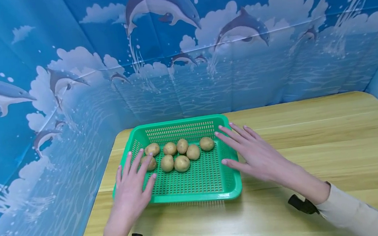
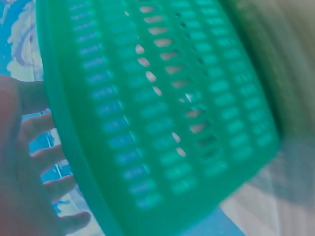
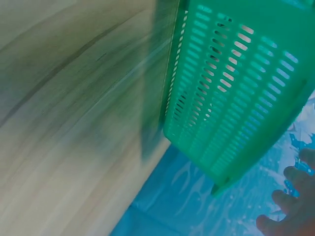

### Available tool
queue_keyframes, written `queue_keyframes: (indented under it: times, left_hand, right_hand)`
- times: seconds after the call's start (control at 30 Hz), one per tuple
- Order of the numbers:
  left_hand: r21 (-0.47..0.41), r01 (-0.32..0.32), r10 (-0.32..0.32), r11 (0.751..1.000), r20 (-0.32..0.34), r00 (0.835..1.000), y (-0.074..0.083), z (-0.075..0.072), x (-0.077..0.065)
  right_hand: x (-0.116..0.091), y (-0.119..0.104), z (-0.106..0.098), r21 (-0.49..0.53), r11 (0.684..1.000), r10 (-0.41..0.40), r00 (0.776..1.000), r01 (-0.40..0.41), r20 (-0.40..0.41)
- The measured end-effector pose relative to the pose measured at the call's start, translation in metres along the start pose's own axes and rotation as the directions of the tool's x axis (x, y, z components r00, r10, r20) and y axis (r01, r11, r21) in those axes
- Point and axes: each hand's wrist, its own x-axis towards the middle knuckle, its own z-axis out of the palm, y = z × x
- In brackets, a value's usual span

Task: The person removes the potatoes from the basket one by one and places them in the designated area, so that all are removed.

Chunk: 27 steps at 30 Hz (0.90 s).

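Nearest, the left hand (image 1: 131,190) spreads its fingers over the left rim of the green basket (image 1: 196,197), and the right hand (image 1: 257,157) fans out at the right rim; neither grips anything, and whether either touches the basket I cannot tell. The basket sits on the worktop (image 1: 314,140), near its left and far edges, with eight potatoes (image 1: 182,164) loose inside. An uneven lift would probably set them rolling; a leftward shove could push it off the edge. Behind hangs a dolphin-print cloth (image 1: 173,93).
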Motion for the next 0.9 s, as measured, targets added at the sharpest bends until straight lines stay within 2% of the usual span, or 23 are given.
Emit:
queue_keyframes:
  times: [0.17,0.37,0.7,0.9]
  left_hand:
    - [-0.089,0.014,-0.018,0.996,-0.053,0.998,-0.016,0.0,-0.005]
    - [-0.223,0.028,-0.049,0.974,-0.088,0.995,-0.031,0.002,-0.008]
    - [-0.321,0.083,-0.112,0.943,-0.072,0.991,-0.056,0.011,-0.008]
    - [-0.355,0.147,-0.166,0.923,-0.023,0.986,-0.065,0.014,-0.01]
  right_hand:
    - [0.011,0.0,0.005,0.034,0.999,-0.03,1.0,0.03,-0.004]
    - [0.02,0.0,0.009,0.076,0.996,-0.037,0.999,0.037,-0.001]
    - [0.031,0.0,0.017,0.13,0.99,-0.049,0.999,0.047,0.013]
    - [0.037,-0.002,0.022,0.168,0.984,-0.061,0.998,0.059,0.007]
